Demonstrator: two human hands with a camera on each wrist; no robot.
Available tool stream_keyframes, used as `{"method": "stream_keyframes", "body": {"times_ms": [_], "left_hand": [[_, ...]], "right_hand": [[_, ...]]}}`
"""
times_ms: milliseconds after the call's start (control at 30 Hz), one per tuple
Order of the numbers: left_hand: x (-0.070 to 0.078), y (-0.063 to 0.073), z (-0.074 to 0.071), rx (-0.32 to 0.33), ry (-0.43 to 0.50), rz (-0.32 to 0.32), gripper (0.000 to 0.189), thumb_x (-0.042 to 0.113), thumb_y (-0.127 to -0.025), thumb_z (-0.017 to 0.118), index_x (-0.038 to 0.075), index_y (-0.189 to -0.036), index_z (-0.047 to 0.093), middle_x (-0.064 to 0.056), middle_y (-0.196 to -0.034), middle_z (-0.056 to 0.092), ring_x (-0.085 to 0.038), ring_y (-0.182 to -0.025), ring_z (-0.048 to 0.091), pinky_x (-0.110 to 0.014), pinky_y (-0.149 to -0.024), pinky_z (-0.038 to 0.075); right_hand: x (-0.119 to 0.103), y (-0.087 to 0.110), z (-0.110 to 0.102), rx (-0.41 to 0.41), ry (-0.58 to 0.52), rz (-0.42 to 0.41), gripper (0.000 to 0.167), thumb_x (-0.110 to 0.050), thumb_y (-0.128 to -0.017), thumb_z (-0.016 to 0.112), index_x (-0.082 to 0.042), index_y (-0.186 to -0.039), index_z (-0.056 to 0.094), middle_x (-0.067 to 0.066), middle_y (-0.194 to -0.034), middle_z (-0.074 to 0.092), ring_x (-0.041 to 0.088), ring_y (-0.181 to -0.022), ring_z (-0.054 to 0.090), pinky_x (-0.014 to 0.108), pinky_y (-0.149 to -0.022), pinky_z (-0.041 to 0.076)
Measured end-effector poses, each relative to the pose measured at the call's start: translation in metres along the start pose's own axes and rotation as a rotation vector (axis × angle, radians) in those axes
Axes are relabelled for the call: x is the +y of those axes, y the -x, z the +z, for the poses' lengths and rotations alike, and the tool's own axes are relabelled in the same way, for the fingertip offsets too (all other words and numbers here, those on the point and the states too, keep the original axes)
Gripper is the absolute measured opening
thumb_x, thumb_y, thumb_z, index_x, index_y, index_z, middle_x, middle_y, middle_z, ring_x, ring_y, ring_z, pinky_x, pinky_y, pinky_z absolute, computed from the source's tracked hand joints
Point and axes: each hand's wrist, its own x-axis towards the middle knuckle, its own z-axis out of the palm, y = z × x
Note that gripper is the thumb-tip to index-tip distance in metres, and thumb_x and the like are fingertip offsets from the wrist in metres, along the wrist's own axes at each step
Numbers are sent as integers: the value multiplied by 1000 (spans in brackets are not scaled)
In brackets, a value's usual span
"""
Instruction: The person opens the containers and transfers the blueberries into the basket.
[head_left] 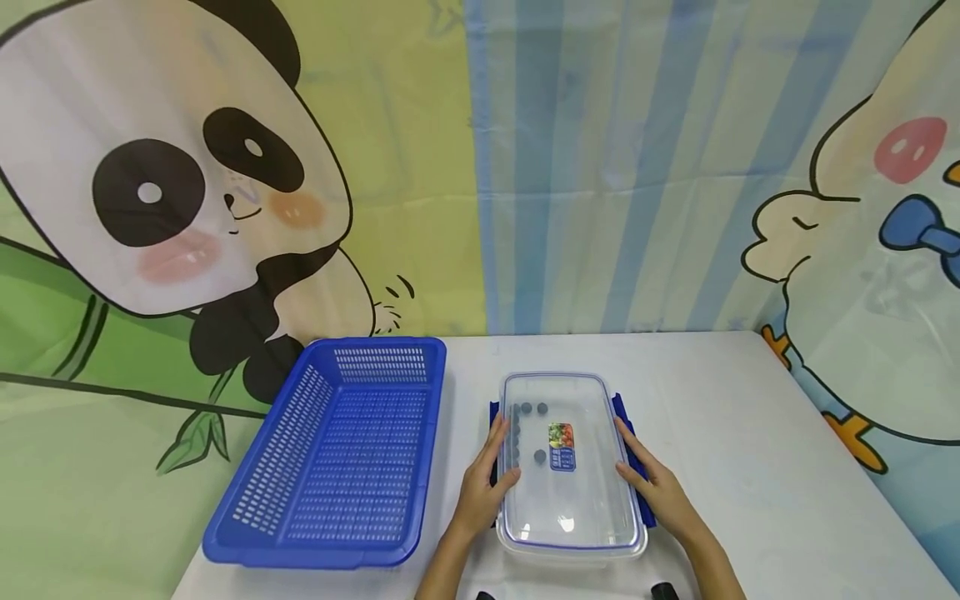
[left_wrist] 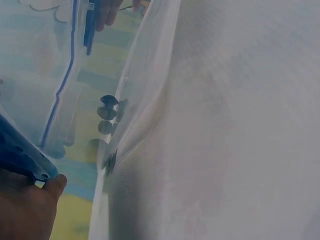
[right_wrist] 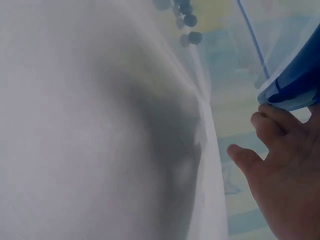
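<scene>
A clear plastic food container [head_left: 570,500] with a transparent lid stands on the white table, with several dark grey round pieces [head_left: 540,457] inside, mostly toward its left side. Blue latches stick out along both long sides, one being the right latch [head_left: 647,510]. My left hand [head_left: 480,492] touches the left edge of the lid, fingers stretched forward and thumb over the rim. On the opposite edge, my right hand [head_left: 663,492] lies across the right latch, its index finger and thumb reaching the lid rim. The right wrist view shows the fingers [right_wrist: 272,125] against a blue latch.
A blue perforated basket [head_left: 435,450] sits left of the container. White table surface [head_left: 750,433] extends to the right. Behind it hangs a curtain [head_left: 570,167] with cartoon animals. Two small black objects, one at the lower right [head_left: 664,591], show at the bottom edge.
</scene>
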Motion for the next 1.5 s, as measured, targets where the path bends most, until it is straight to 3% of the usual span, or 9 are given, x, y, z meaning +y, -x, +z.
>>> {"method": "stream_keyframes", "body": {"times_ms": [133,300,433,533,700,833,1067,1267,1500], "left_hand": [[0,1,0,-5,10,2,65,23,-87,55,18,-146,29,-2,-152,19,-26,-135,24,-59,-103,25],[1,1,1,-4,8,2,64,22,-87,56,18,-146,29,-2,-152,19,-24,-135,23,-57,-104,24],[1,1,1,-1,20,6,64,19,-87,56,17,-145,30,-3,-152,20,-23,-135,23,-57,-104,23],[0,1,1,1,31,10,63,19,-87,56,16,-145,30,-4,-152,20,-24,-135,22,-57,-104,23],[0,1,2,-9,30,-1,64,21,-88,55,17,-146,28,-3,-152,17,-24,-136,21,-56,-105,21],[1,1,2,-35,31,-34,68,21,-90,53,14,-148,19,-6,-153,12,-25,-137,16,-53,-107,17],[13,0,-2,-78,-13,-166,73,25,-91,52,9,-148,10,-8,-152,11,-23,-137,15,-46,-109,17],[21,0,0,-29,-32,-195,68,17,-89,52,4,-146,17,-11,-151,16,-29,-136,19,-49,-108,18],[20,0,4,63,63,-205,65,9,-86,54,7,-145,25,-8,-150,20,-27,-135,21,-41,-109,17]], "right_hand": [[1,0,-1,44,172,-107,59,-19,-93,51,-24,-146,26,4,-154,7,45,-134,11,71,-97,16],[4,-2,-3,66,302,-241,59,-15,-91,51,-16,-146,29,4,-154,10,40,-136,13,48,-112,-1],[5,-1,-2,81,336,-229,58,-17,-92,51,-18,-146,29,2,-152,18,30,-137,17,42,-113,5],[6,0,0,91,308,-197,57,-17,-93,49,-19,-146,29,3,-150,24,18,-137,19,32,-113,9],[3,3,7,96,194,-142,54,-15,-96,44,-20,-147,26,6,-149,26,18,-134,25,8,-102,13],[-6,4,13,75,52,-71,52,-19,-99,39,-18,-148,21,5,-151,18,19,-134,20,8,-97,20],[-26,6,18,70,-71,-15,55,-21,-99,37,-7,-147,15,12,-152,7,37,-135,7,0,-96,14],[-32,7,24,84,-142,18,54,-20,-100,35,-13,-148,13,7,-153,3,33,-137,1,-1,-95,12],[-37,7,31,146,-170,11,51,-17,-100,36,-13,-148,18,3,-153,9,30,-138,5,1,-96,14]]}}
